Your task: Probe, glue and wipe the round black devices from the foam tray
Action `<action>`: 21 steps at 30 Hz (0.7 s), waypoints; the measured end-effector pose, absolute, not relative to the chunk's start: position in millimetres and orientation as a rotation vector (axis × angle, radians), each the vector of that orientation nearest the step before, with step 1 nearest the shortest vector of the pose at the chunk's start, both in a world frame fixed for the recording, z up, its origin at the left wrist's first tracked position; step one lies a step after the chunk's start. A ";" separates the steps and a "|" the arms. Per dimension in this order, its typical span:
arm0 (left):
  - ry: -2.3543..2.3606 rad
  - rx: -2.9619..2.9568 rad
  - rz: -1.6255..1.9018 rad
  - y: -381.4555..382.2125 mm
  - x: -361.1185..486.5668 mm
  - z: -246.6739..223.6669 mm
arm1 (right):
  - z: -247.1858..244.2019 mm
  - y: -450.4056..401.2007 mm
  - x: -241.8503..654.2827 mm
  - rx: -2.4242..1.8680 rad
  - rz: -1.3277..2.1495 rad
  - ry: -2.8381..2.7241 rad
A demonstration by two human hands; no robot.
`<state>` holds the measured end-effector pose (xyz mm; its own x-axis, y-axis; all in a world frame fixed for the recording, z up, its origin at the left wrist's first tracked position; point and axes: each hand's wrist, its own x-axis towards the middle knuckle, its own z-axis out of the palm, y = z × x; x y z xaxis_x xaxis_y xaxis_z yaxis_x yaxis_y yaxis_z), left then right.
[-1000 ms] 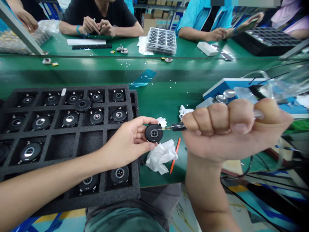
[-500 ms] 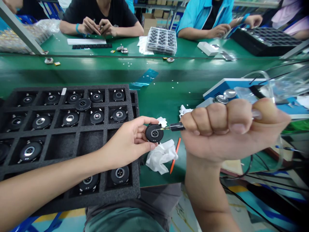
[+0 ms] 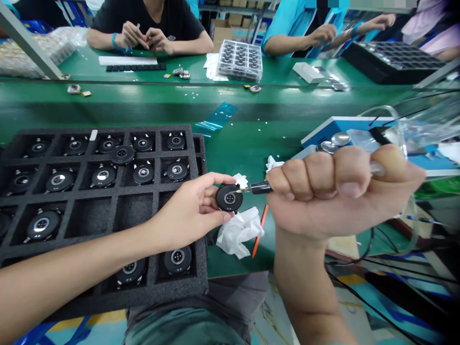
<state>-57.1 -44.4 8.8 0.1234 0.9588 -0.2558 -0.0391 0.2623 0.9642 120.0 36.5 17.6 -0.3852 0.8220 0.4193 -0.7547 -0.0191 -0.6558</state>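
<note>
In the head view, the left hand (image 3: 194, 208) pinches a round black watch body (image 3: 230, 197) by its edge, mid-frame. The right hand (image 3: 334, 191), right of centre, is closed in a fist around a needle-tipped tool (image 3: 261, 187) — its tip over the watch body, contact unclear. A foam tray (image 3: 172, 289) fills the left — crumpled tissue (image 3: 237, 235) lies lower centre.

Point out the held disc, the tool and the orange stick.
Held disc (image 3: 229, 198): head view, middle of its upward face.
Tool (image 3: 261, 188): head view, black section near the tip.
Orange stick (image 3: 264, 217): head view, shaft, toward its far end.
</note>
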 end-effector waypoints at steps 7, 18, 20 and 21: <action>1.192 1.028 0.968 -45.1 -57.9 7.7 | 9.5 41.8 127.1 -0.063 1.689 -1.044; 1.205 1.024 0.953 -45.4 -56.8 8.2 | 4.6 44.4 123.9 0.007 1.688 -1.006; 1.202 1.025 0.958 -45.2 -56.3 8.0 | 11.2 38.0 121.7 -0.070 1.708 -0.977; 1.200 1.025 0.960 -45.1 -56.0 7.9 | 13.6 35.8 120.8 -0.082 1.706 -0.971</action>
